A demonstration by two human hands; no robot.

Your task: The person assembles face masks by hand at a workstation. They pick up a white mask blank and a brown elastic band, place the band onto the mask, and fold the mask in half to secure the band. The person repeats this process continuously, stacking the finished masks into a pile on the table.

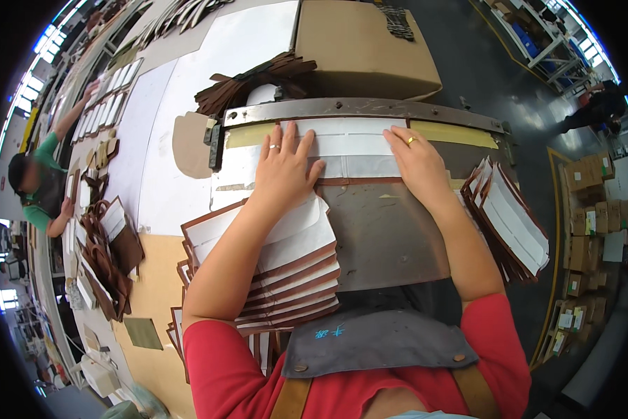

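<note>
A white panel with brown leather edges (359,146) lies against a long metal bar (356,108) on a grey metal plate (391,237). My left hand (286,164) rests flat on the panel's left part, fingers spread. At the panel's right end, my right hand (419,160) lays its fingertips on the white face; it wears a ring and its outer fingers are partly hidden. Neither hand lifts the panel. Under my left forearm, similar white panels with brown edges (296,237) lie in an overlapping stack. Another bundle of such panels (513,220) leans right of my right forearm.
Yellow strips (454,134) lie along the bar. Behind it are brown leather strips (258,80) and a large tan box (363,49). Brown leather pieces (108,258) lie on the left table, where a person in green (45,181) works. Cartons (586,209) are stacked far right.
</note>
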